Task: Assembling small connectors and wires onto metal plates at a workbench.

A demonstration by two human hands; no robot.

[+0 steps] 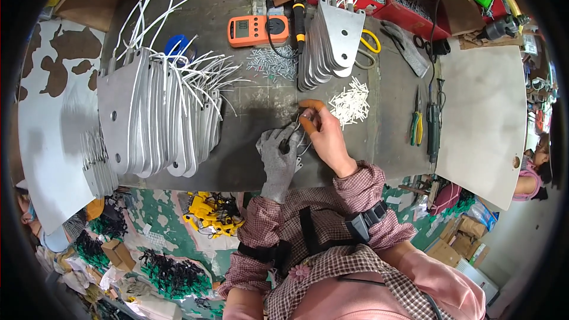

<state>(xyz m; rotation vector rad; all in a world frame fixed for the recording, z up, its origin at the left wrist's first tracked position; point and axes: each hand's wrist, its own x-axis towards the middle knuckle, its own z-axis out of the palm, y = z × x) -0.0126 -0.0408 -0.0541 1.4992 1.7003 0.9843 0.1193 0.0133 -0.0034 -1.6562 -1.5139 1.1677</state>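
a cluttered grey workbench [261, 101] fills the middle of the frame. at left centre stands a row of metal plates [160, 118] threaded with white ties. just below centre, the gloved left hand [278, 157] presses a small metal plate [298, 142] down, fingers curled on it. beside it the right hand [326, 136], orange-capped fingertips [311, 105] pinched together on a thin wire. loose white tubes [351, 104] lie just right.

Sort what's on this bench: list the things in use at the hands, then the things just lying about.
In use:
left hand, gloved, on a metal plate
right hand, pinching a thin wire
white tube pieces beside it

Lying about:
orange meter
pliers
plate stacks
yellow scissors
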